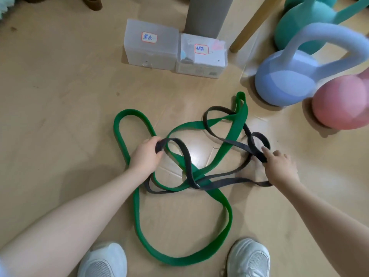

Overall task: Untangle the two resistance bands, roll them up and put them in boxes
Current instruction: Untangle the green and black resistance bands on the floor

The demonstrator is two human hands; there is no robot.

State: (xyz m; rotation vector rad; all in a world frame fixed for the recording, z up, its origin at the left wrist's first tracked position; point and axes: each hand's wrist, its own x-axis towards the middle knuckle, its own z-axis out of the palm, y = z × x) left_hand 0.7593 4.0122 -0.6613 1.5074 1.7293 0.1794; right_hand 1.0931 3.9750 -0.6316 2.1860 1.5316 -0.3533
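Observation:
A wide green resistance band (137,214) lies in big loops on the wooden floor, crossed and threaded by a narrower black band (185,156). My left hand (144,154) pinches one looped end of the black band near the green band's left loop. My right hand (279,166) grips another part of the black band at the right side of the tangle. Two translucent boxes stand at the back: the left box (150,46) and the right box (201,55), each with a handwritten label.
Three kettlebells stand at the right: lilac (285,82), pink (341,102) and teal (299,27). A grey post (207,15) and a wooden leg (251,27) rise behind the boxes. My white shoes (249,258) are at the bottom edge.

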